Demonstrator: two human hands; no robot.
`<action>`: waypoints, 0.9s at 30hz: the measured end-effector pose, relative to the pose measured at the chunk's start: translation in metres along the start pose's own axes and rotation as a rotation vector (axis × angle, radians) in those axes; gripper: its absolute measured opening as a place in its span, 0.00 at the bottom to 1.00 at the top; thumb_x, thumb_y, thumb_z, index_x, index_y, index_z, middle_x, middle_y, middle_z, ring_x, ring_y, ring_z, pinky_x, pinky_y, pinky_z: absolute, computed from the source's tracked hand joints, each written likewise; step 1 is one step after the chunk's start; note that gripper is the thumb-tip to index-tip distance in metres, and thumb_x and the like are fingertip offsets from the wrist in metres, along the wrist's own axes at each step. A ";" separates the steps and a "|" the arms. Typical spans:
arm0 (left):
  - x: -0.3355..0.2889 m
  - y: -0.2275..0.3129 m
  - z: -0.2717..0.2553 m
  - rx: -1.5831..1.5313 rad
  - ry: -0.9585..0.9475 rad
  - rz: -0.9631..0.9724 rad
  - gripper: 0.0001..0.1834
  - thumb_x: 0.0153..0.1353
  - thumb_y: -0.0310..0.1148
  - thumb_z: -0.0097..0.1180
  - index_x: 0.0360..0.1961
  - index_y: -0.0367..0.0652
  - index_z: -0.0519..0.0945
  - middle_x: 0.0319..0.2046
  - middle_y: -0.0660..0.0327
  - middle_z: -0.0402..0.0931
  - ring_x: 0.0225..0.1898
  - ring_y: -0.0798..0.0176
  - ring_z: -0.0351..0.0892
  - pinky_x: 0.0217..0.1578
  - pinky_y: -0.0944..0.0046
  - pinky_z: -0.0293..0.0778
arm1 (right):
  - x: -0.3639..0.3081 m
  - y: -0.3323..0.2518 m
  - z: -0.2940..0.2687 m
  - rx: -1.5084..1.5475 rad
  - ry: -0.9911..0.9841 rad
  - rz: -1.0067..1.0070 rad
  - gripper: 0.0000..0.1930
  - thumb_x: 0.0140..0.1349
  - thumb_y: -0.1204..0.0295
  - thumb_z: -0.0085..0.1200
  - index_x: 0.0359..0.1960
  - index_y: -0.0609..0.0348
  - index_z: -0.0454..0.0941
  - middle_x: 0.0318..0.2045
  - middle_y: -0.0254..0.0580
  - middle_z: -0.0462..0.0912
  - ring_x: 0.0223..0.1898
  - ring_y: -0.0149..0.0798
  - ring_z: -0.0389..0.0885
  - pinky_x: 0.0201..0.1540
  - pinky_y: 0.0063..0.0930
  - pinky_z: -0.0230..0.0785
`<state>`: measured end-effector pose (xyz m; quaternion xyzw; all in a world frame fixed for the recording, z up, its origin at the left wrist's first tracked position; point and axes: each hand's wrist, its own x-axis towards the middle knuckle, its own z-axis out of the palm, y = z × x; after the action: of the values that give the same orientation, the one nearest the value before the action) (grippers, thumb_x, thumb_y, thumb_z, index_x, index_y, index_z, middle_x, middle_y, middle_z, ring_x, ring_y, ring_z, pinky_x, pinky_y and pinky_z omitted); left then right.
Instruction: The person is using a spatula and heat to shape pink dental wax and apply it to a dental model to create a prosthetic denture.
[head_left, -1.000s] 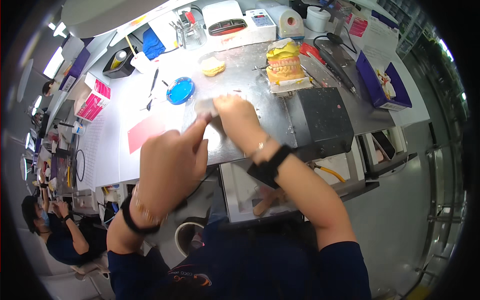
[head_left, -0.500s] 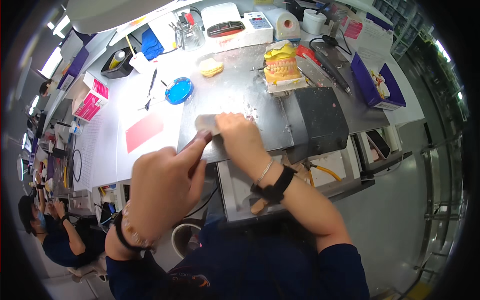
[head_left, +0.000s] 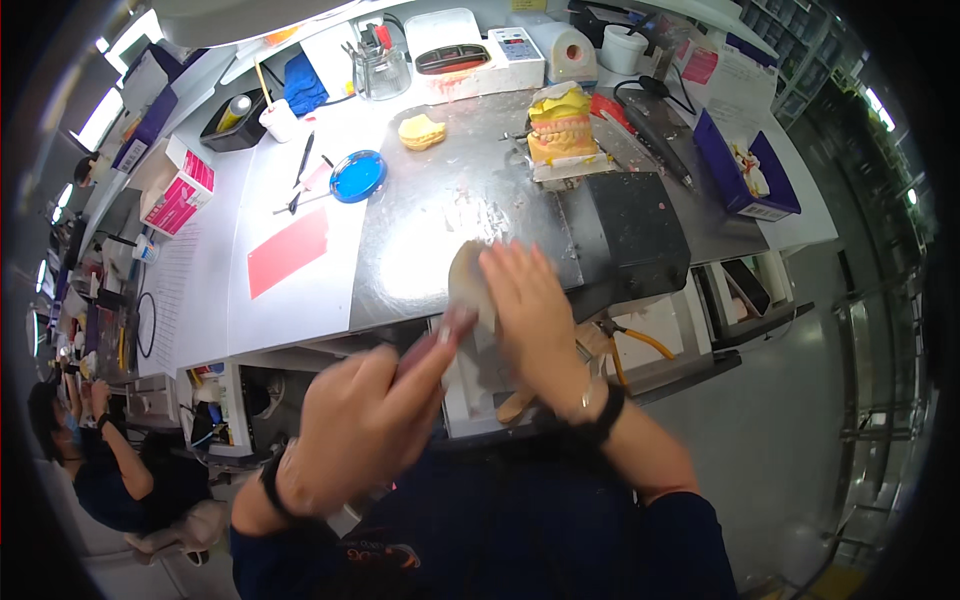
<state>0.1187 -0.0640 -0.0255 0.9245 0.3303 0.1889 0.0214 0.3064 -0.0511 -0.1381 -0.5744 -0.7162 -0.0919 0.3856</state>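
My left hand is wrapped round the reddish-brown handle of a brush-like tool. Its pale, wide head points away from me over the bench's front edge; blur hides whether it is bristle. My right hand lies against the right side of that head, fingers stretched out and nearly flat. Beyond both hands, a dental model with pink gums and a yellow top stands upright on the metal work surface. A pale yellow dental cast lies to its left.
An open drawer below holds orange-handled pliers and a wooden handle. A dark block juts from the bench edge. Around the surface are a blue round dish, a pink sheet, a handpiece and a purple bin.
Both hands have moved right and nearer to me, bringing the tool's head from over the metal surface to the bench edge. My right hand's fingers have straightened from a curled hold.
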 end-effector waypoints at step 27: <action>-0.090 -0.041 0.028 -1.487 -0.084 -1.081 0.20 0.54 0.33 0.54 0.46 0.31 0.78 0.17 0.71 0.67 0.16 0.81 0.55 0.17 0.77 0.49 | -0.059 0.021 -0.026 0.871 -0.484 0.801 0.10 0.62 0.70 0.50 0.40 0.62 0.79 0.31 0.41 0.82 0.33 0.35 0.80 0.37 0.25 0.69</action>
<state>0.0398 -0.0853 -0.0888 0.3985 0.5099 0.2832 0.7078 0.3394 -0.1035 -0.1650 -0.5928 -0.4845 0.4911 0.4156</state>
